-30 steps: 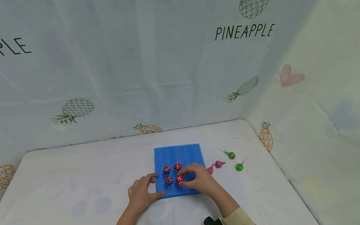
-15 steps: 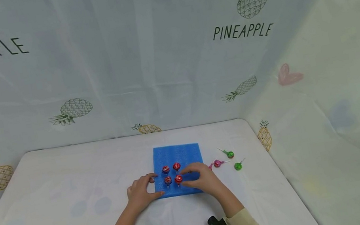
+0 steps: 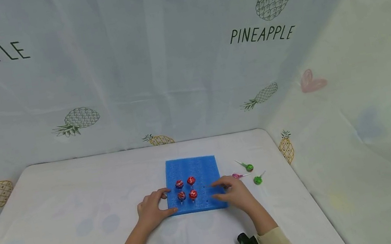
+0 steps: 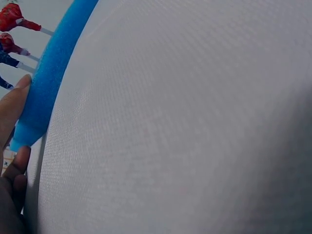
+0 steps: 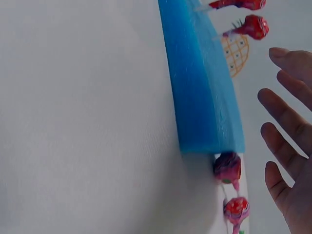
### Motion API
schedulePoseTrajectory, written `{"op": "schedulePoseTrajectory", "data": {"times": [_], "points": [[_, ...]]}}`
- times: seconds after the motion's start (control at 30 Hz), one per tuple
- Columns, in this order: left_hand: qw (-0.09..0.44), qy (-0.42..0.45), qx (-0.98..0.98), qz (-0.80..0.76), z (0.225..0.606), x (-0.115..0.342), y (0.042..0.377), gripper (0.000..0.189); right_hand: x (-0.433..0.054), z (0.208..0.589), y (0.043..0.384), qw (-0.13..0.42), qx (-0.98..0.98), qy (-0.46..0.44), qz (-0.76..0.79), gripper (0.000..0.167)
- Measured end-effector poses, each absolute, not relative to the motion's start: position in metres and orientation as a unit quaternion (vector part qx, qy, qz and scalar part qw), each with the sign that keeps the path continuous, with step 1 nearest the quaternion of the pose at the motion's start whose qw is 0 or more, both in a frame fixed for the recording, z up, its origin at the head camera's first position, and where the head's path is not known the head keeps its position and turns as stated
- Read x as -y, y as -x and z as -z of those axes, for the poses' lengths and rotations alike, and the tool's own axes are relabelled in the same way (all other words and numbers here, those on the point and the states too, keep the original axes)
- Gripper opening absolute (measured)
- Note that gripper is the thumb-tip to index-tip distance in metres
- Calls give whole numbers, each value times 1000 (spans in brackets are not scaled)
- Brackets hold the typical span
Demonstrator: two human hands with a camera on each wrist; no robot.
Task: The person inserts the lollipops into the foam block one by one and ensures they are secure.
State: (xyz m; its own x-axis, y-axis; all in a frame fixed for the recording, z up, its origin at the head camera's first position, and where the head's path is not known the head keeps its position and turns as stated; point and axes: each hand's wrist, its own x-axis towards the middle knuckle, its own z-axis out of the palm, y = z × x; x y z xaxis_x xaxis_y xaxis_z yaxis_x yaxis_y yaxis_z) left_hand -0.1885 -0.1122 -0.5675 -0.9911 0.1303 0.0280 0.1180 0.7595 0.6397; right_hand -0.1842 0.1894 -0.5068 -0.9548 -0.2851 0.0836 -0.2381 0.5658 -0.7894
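Observation:
A blue foam block (image 3: 190, 164) lies on the table with several red-wrapped lollipops (image 3: 193, 194) standing upright in it, sticks down, in two rows. My left hand (image 3: 151, 210) holds the block at its near left corner, thumb on the near side and fingers along the left edge. In the left wrist view the thumb (image 4: 17, 100) presses against the foam. My right hand (image 3: 236, 193) hovers over the block's right part, fingers spread and holding nothing. Small dark holes show in the foam just left of its fingertips.
Right of the block lie two green lollipops (image 3: 249, 167) and a pink lollipop (image 3: 236, 175), partly behind my right hand. Two pink-red lollipops (image 5: 237, 209) show beside the block's end in the right wrist view. A pineapple-print curtain (image 3: 168, 57) hangs behind the table.
My right hand has let go of the near right red lollipop, which stays standing in the foam, and has moved right with its fingers spread. The left hand stays on the block.

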Motion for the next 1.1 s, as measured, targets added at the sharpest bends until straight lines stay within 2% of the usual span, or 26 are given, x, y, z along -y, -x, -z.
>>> {"op": "schedulePoseTrajectory", "data": {"times": [0.23, 0.6, 0.93, 1.1], "points": [[11, -68, -938, -341, 568, 112, 188, 68, -207, 513, 187, 18, -887, 113, 447, 31], [9, -69, -937, -344, 568, 113, 187, 68, -223, 522, 199, -3, -913, 111, 392, 26], [6, -71, -935, -348, 568, 113, 186, 69, -226, 527, 210, -21, -932, 130, 338, 28], [5, -70, -935, -349, 566, 113, 186, 68, -226, 530, 216, -11, -937, 122, 326, 28]]}}
